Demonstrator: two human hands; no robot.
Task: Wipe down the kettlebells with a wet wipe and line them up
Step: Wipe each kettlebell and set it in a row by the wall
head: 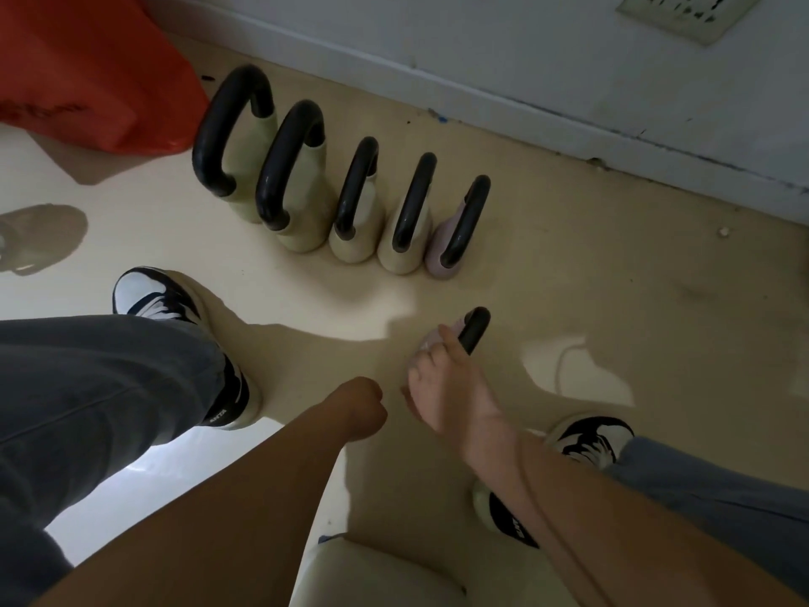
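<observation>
I look down at a cream floor (591, 300) beside a pale wall (525, 50) that has a socket plate (687, 10) at the top right. An orange bag (87, 67) lies in the top left corner. My left shoe (175, 308) and jeans leg (87, 387) fill the left side, and my right shoe (586, 435) is at the lower right. A white object (376, 576) sits at the bottom edge.

A row of five kettlebells (357, 190) stands upright along the wall, just beside one another. It runs from the largest kettlebell (227, 138) on the left to a pink kettlebell (464, 221) on the right. Their black handles arch from near me toward the wall.

Nearer me and well apart from the row, my right hand (442, 378) grips a small kettlebell (475, 328). The fingers curl over its pale body and hide most of it. Its black handle sticks out past my thumb, up and to the right, toward the wall.

My left hand (361, 409) hangs just beside the right, curled into a fist. Nothing shows in it.
</observation>
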